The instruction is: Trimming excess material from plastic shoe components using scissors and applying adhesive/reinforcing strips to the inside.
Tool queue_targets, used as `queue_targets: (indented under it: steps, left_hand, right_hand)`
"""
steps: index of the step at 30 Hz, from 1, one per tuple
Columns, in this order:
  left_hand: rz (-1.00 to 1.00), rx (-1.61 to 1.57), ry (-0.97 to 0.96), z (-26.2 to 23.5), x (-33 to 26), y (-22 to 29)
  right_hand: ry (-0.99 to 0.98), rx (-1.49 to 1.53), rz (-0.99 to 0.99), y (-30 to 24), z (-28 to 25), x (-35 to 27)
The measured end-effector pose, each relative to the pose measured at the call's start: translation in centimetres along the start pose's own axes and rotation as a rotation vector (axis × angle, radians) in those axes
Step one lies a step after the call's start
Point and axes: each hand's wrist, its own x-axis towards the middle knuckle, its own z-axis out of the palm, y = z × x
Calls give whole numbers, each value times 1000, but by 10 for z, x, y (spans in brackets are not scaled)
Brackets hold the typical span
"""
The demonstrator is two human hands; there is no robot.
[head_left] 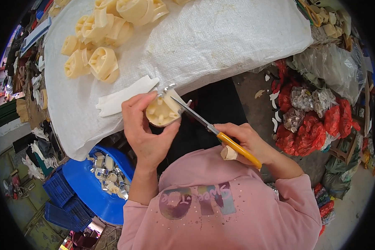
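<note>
My left hand (142, 129) grips a rounded cream plastic part (160, 113) between thumb and fingers. Small pegs stand up inside the part, and shiny silver shows at its upper edge. In my right hand (248, 141) is a long metal hand tool with a yellow handle (239, 151); its exact kind is unclear. The tool's narrow metal end reaches the cream part's upper right side. Near my right fingers shows a beige wrapped piece (228, 153), perhaps a second grip. A flat white strip (123, 98) lies just beyond my left hand.
White woven sheeting (221, 37) covers the work surface, with a heap of cream plastic parts (104, 62) at far left. Below its left edge sits a blue basin (83, 183) of silver-and-cream pieces. Blue crates (66, 208) stand beside it. Red bags (308, 137) lie on the right.
</note>
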Motion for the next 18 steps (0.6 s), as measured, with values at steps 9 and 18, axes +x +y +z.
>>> queue_targets:
  steps: [9,18]
  left_hand:
    - [-286,-321,-127,-26,8,-7]
    - [-242,-101,-260,-33,14,9]
  right_hand:
    - [16,-710,-70,-24,-49,1]
    - [-74,-1177,-231,-66,-65,17]
